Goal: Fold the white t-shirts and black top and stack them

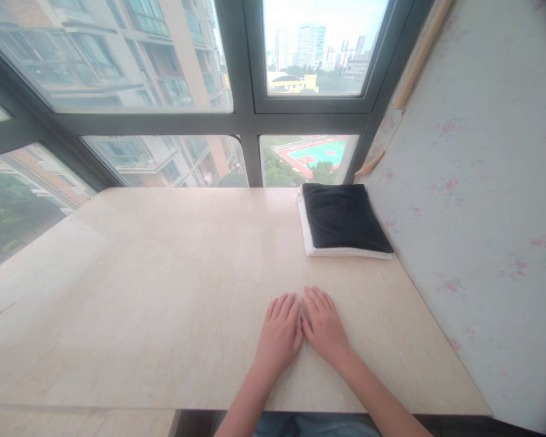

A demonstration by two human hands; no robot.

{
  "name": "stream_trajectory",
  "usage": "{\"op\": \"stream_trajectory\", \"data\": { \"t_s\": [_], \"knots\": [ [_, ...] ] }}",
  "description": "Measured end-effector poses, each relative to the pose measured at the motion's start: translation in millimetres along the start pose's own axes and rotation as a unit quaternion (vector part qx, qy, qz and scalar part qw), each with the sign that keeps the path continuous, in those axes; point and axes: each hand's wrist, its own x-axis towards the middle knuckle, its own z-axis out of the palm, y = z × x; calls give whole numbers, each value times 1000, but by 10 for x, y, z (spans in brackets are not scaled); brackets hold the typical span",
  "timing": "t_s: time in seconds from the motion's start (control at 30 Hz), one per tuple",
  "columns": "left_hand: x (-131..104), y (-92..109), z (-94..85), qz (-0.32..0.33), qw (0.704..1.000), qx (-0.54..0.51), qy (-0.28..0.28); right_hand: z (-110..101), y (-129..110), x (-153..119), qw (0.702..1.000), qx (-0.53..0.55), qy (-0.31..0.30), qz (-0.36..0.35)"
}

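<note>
My left hand [281, 331] lies palm down on the pale stone-like tabletop [173, 291], its fingers stretched forward. Beside it my right hand [324, 321] rests flat in the same way, and the two thumbs meet or nearly meet. Neither hand holds anything. Beyond my right hand, near the wall, sits a folded black cloth [341, 215] on top of a folded white cloth [307, 233]. The edges of the white one show along the left and front. A gap of bare tabletop separates my fingertips from this stack.
A wall with flowered paper [477, 224] bounds the tabletop on the right. Dark window frames [159, 124] stand along the back and left, with buildings and a sports court outside. The table's front edge runs just before my lap [318, 425].
</note>
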Motion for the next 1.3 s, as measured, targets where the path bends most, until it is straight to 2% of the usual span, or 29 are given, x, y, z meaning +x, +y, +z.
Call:
{"op": "stream_trajectory", "data": {
  "t_s": [1.3],
  "knots": [
    [2, 7, -24, -2, 1000, 6, -11, -14, -12, 7, 1000, -2, -6, 2]
  ]
}}
